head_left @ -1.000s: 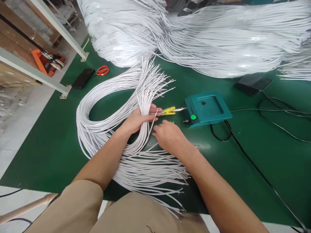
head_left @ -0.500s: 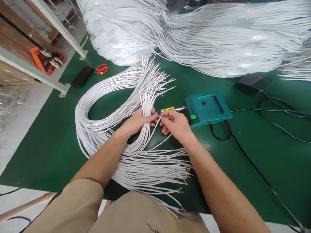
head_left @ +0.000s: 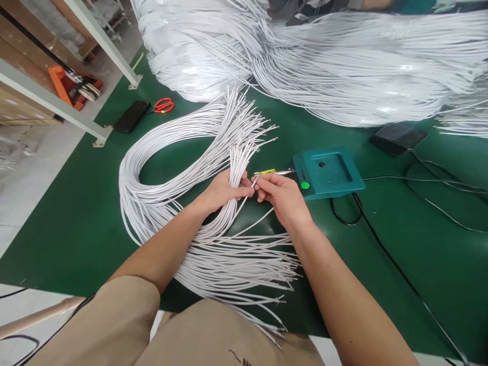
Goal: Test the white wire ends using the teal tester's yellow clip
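Note:
My left hand (head_left: 229, 192) is closed around a small bunch of white cables (head_left: 240, 157), whose ends point up and away from me. Close beside it, my right hand (head_left: 280, 195) pinches the end of a single white cable (head_left: 247, 197) between thumb and forefinger. Just beyond my right fingertips, a yellow-marked metal tip (head_left: 272, 172) sticks out from the left side of a teal device (head_left: 328, 172) with a green button. The looped bundle of white cables (head_left: 131, 178) lies left of my hands, and its other ends (head_left: 247, 264) fan out below them.
A large heap of white cables (head_left: 343, 66) covers the back of the green table (head_left: 412, 264). Red-handled scissors (head_left: 163, 105) and a black phone-like object (head_left: 132, 116) lie at back left. On the right sit a dark box (head_left: 398, 139) and black cords (head_left: 385, 254).
My left thumb has moved right, closer to the cable end in my right fingers. Both hands are slightly farther right, and the view has shifted a little.

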Demonstrator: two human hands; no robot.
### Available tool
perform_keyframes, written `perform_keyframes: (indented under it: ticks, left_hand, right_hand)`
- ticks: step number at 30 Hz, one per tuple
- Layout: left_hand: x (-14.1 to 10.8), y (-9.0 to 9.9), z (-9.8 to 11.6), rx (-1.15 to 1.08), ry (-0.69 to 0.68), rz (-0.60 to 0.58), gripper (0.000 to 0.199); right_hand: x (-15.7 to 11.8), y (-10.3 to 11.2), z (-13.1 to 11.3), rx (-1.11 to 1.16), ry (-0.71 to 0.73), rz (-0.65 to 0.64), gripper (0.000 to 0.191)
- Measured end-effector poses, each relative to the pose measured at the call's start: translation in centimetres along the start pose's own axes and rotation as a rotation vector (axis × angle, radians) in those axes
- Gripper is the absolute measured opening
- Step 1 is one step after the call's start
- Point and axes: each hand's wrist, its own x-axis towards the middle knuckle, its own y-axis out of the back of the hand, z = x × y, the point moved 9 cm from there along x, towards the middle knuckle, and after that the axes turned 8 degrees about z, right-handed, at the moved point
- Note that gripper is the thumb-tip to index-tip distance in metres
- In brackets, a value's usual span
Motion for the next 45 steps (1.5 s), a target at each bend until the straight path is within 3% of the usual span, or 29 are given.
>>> perform_keyframes:
  ticks: [6, 13, 19, 25, 29, 36, 45]
  left_hand:
    - [-0.5, -0.6, 0.7, 0.012, -0.033, -0.014, 0.039]
    - [-0.3, 0.3, 0.6, 0.146, -0.092, 0.055, 0.039]
    - [-0.3, 0.2, 0.9, 0.133, -0.125, 0.059, 0.035]
    - [-0.6, -0.5, 1.3, 0.043, -0.108, 0.046, 0.033]
    - [-0.8, -0.8, 1.4, 0.05, -0.079, 0.031, 0.033]
    - [-1.2, -2.1, 1.2, 0.005, -0.085, -0.091, 0.034]
    - [-0.9, -1.0, 1.3, -0.022, -0.093, -0.032, 0.037]
  right_hand:
    - [-0.2, -0.6, 0.2, 0.084, -0.046, -0.05, 0.016]
    - [0.0, 0.5, -0.5, -0.078, 0.079, 0.081, 0.02]
    - [-0.1, -0.3, 0.5, 0.115, -0.09, -0.046, 0.021]
    - [-0.2, -1.0, 1.7, 0.253, -0.253, -0.076, 0.011]
    - [-0.4, -0.9, 1.2, 0.193, -0.212, -0.08, 0.01]
    - [-0.5, -1.1, 0.5, 0.082, -0.129, -0.144, 0.033]
    - [-0.3, -1.2, 1.4, 0.176, -0.217, -0.213, 0.03]
